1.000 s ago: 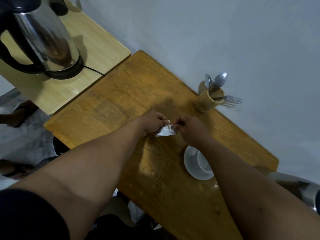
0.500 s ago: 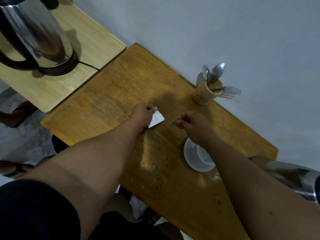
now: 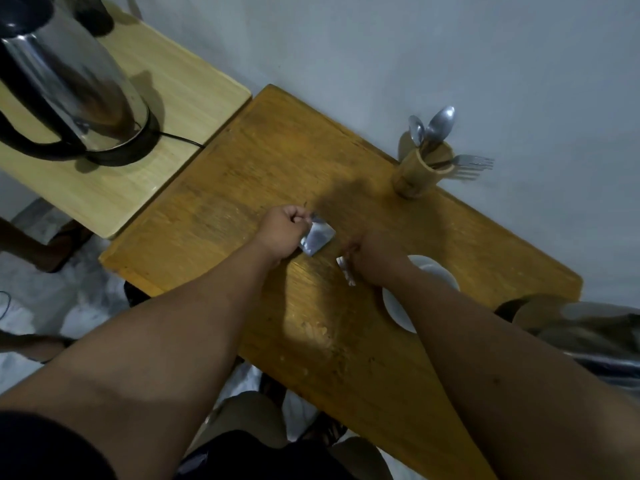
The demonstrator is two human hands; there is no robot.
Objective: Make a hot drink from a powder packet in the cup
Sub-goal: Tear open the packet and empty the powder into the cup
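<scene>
— Packet (image 3: 317, 237) pinched in the left hand (image 3: 284, 233), mouth toward two o'clock, ready to tip?

— Likely. Right hand (image 3: 375, 258) pinches the torn strip (image 3: 346, 270), keeping it clear of the cup (image 3: 420, 294) at four o'clock.

Dim room, soft shadows on table (image 3: 242, 188), blurry, wide-angle edge distortion

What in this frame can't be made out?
Head view, the only one:
- Cup: mostly hidden behind the right forearm; its contents cannot be seen.
- Packet: print too blurred to read, and whether powder remains inside is not visible.
- Torn strip: partly hidden by the right hand, whose fingers face away.
- Kettle: top and handle cut off by the upper left edge.
- Metal object: cut off at the right edge.
</scene>
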